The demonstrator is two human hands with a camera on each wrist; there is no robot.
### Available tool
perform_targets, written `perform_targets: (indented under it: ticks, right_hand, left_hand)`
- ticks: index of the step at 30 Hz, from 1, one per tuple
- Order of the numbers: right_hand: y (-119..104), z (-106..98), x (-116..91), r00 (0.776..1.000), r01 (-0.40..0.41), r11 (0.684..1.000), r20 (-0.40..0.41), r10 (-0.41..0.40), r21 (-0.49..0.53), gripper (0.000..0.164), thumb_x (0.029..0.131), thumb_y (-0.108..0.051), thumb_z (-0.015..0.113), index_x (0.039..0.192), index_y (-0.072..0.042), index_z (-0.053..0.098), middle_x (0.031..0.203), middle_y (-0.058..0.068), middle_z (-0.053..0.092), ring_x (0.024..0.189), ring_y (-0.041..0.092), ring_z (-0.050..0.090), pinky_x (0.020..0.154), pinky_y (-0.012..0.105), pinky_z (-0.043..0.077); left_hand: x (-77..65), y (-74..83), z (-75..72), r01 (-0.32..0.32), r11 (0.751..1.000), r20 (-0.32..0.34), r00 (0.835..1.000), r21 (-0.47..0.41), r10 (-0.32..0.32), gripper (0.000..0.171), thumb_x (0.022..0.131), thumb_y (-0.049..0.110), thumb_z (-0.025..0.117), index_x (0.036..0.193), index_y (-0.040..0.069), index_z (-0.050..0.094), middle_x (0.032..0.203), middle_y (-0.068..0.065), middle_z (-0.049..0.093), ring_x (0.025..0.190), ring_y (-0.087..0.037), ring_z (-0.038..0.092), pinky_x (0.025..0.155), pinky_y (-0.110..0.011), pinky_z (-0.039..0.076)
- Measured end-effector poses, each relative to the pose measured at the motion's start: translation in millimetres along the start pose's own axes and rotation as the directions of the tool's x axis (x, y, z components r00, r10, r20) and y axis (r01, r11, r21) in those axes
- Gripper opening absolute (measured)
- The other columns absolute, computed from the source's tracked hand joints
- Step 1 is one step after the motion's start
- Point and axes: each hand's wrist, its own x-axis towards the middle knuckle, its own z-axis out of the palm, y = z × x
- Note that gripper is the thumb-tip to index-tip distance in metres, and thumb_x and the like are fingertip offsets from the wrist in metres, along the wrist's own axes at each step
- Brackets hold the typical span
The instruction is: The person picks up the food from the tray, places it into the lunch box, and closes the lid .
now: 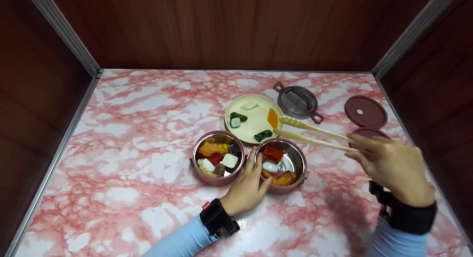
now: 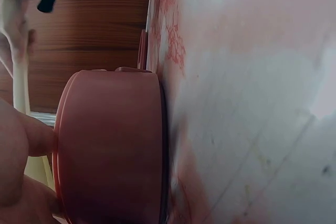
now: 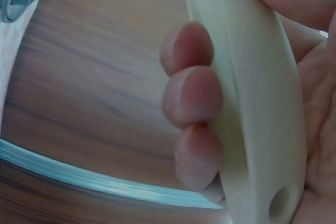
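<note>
My left hand (image 1: 244, 188) holds the rim of the right pink lunch bowl (image 1: 284, 190), its fingers along the left side and its thumb at the near rim. That bowl contains a red piece of food (image 1: 272, 153), a white oval piece (image 1: 270, 167) and a golden-brown piece (image 1: 283, 178). Cream tongs (image 1: 314, 140) are gripped in my right hand (image 1: 391, 164). Their tips are spread apart over the right edge of a cream plate (image 1: 245, 133), close to an orange slice (image 1: 272, 118). In the right wrist view, curled fingers (image 3: 191, 98) wrap the tongs' handle.
Left of the held bowl stands another pink bowl (image 1: 218, 180), filled with several foods. On the plate lie dark green pieces (image 1: 263, 135), a sushi-like roll (image 1: 235, 122) and a pale piece (image 1: 249, 105). Behind are a dark handled lid (image 1: 298, 102) and maroon lids (image 1: 366, 111). Wooden walls (image 1: 236, 31) enclose the table.
</note>
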Motion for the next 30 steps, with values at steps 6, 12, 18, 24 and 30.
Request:
perform_targets:
  ticks: [6, 12, 18, 24, 30]
  right_hand:
    - [12, 38, 9, 0.998, -0.061, 0.994, 0.034, 0.058, 0.086, 0.042, 0.072, -0.03, 0.087, 0.112, -0.021, 0.078, 0.075, 0.006, 0.072, 0.058, 0.033, 0.063, 0.043, 0.051, 0.039]
    - [26, 59, 22, 0.989, -0.059, 0.99, 0.146, 0.04, 0.129, 0.04, 0.075, -0.032, 0.086, 0.112, -0.023, 0.078, 0.07, 0.001, 0.071, 0.054, 0.03, 0.062, 0.042, 0.048, 0.039]
    - [41, 55, 54, 0.946, -0.038, 0.991, 0.323, -0.006, 0.128, 0.039, 0.08, -0.038, 0.082, 0.117, -0.026, 0.076, 0.066, -0.002, 0.066, 0.057, 0.022, 0.058, 0.044, 0.044, 0.038]
    - [37, 52, 101, 0.89, 0.121, 0.99, 0.434, -0.14, 0.072, 0.035, 0.078, -0.035, 0.084, 0.112, -0.032, 0.077, 0.062, -0.004, 0.061, 0.052, 0.016, 0.051, 0.041, 0.04, 0.039]
    - [21, 58, 138, 0.817, 0.202, 0.978, 0.542, -0.197, 0.051, 0.029, 0.075, -0.031, 0.084, 0.103, -0.033, 0.079, 0.07, -0.005, 0.065, 0.056, 0.017, 0.055, 0.044, 0.042, 0.04]
  left_hand:
    - [0.9, -0.5, -3.0, 0.013, 1.0, 0.002, 1.0, -0.011, -0.013, 0.076, 0.103, 0.034, 0.051, 0.155, -0.005, 0.013, 0.165, -0.015, -0.008, 0.146, -0.037, 0.016, 0.106, -0.036, 0.042]
    - [0.5, 1.3, -3.4, 0.032, 0.999, 0.021, 0.999, -0.033, -0.032, 0.076, 0.103, 0.034, 0.052, 0.156, -0.003, 0.011, 0.165, -0.013, -0.011, 0.147, -0.035, 0.017, 0.108, -0.037, 0.039]
    - [-2.0, 1.7, -1.6, 0.046, 0.998, 0.042, 0.998, -0.032, -0.045, 0.078, 0.103, 0.036, 0.051, 0.157, -0.001, 0.009, 0.164, -0.012, -0.013, 0.146, -0.035, 0.017, 0.109, -0.037, 0.038]
    - [-1.4, 0.4, 0.0, 0.009, 1.0, 0.005, 1.0, -0.023, -0.009, 0.076, 0.102, 0.034, 0.052, 0.155, -0.006, 0.014, 0.164, -0.017, -0.008, 0.147, -0.035, 0.016, 0.116, -0.041, 0.024]
    - [0.3, -0.1, -0.6, 0.024, 1.0, 0.009, 1.0, -0.01, -0.024, 0.077, 0.103, 0.036, 0.051, 0.156, -0.003, 0.013, 0.164, -0.015, -0.009, 0.147, -0.035, 0.016, 0.116, -0.041, 0.025]
